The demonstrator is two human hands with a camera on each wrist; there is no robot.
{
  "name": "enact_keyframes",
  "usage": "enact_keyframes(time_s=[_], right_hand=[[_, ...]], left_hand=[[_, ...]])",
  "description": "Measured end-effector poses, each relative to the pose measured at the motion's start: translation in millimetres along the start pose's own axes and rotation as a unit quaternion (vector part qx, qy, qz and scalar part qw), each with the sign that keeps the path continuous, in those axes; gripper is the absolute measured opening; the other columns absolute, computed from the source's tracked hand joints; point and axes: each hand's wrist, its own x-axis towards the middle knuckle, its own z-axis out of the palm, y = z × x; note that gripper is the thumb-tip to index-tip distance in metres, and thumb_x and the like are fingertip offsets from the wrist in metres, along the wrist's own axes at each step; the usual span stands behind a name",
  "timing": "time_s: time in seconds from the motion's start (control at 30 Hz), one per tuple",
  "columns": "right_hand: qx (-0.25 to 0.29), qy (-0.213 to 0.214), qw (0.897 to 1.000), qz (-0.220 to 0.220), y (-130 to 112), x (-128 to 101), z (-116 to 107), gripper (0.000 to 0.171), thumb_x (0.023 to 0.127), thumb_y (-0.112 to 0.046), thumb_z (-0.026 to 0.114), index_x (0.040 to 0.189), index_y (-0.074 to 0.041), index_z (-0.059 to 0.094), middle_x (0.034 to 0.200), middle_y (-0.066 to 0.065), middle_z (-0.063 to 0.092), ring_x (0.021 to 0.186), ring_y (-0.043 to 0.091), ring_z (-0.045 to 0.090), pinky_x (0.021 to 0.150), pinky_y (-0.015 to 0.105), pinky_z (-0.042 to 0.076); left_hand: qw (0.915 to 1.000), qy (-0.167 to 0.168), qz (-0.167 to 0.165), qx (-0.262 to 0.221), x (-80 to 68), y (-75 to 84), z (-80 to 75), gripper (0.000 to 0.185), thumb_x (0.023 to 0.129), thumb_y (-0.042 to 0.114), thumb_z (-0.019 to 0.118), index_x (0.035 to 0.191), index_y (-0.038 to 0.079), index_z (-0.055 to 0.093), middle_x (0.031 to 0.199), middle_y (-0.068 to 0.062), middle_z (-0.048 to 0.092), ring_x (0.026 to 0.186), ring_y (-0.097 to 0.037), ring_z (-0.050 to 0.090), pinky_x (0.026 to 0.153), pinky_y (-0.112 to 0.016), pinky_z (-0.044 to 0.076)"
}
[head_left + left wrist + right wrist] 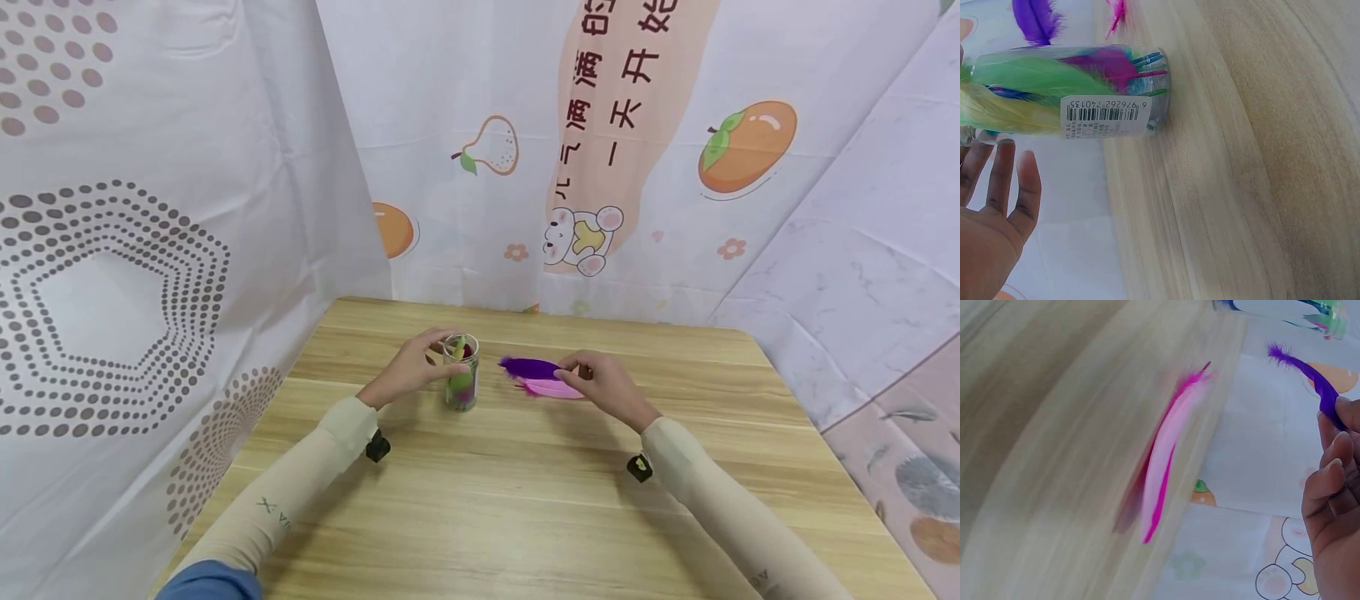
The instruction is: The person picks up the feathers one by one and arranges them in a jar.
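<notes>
Upright on the wooden table, a clear glass jar (462,398) stands left of the middle with several coloured feathers inside. My left hand (411,368) holds it near the rim, thumb at the front and fingers behind. The left wrist view shows a white barcode label (1107,117) low on the jar. To the right, my right hand (606,385) pinches a purple feather (528,368) between thumb and finger, its fluffy end pointing toward the jar. Below that feather lies a pink feather (1163,456) on the table.
The wooden tabletop (480,508) stretches around the jar and feathers. Printed white cloth (457,242) hangs behind the far table edge, and another patterned sheet (150,275) hangs along the left side.
</notes>
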Motion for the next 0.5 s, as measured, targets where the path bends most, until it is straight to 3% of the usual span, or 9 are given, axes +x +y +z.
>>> enact_keyframes(time_s=[0.23, 0.5], right_hand=[[0.002, 0.013, 1.0, -0.024, -8, 5, -7, 0.003, 0.096, -0.016, 0.076, 0.098, -0.015, 0.078, 0.072, -0.008, 0.062, 0.058, 0.01, 0.05, 0.05, 0.025, 0.04], [0.019, 0.003, 1.0, -0.016, -21, 11, -15, 0.006, 0.098, -0.02, 0.074, 0.1, -0.016, 0.078, 0.075, 0.0, 0.066, 0.058, 0.013, 0.049, 0.05, 0.026, 0.04]], left_hand=[[1.0, 0.002, 0.004, -0.004, 0.4, -0.8, 0.6, 0.077, 0.084, 0.06, 0.079, 0.148, 0.022, 0.057, 0.132, 0.009, 0.06, 0.111, -0.02, 0.055, 0.089, -0.043, 0.052], [0.9999, 0.002, 0.004, -0.009, 0.3, -2.1, 1.1, 0.078, 0.084, 0.062, 0.078, 0.147, 0.021, 0.057, 0.13, 0.008, 0.061, 0.111, -0.022, 0.055, 0.087, -0.045, 0.052]])
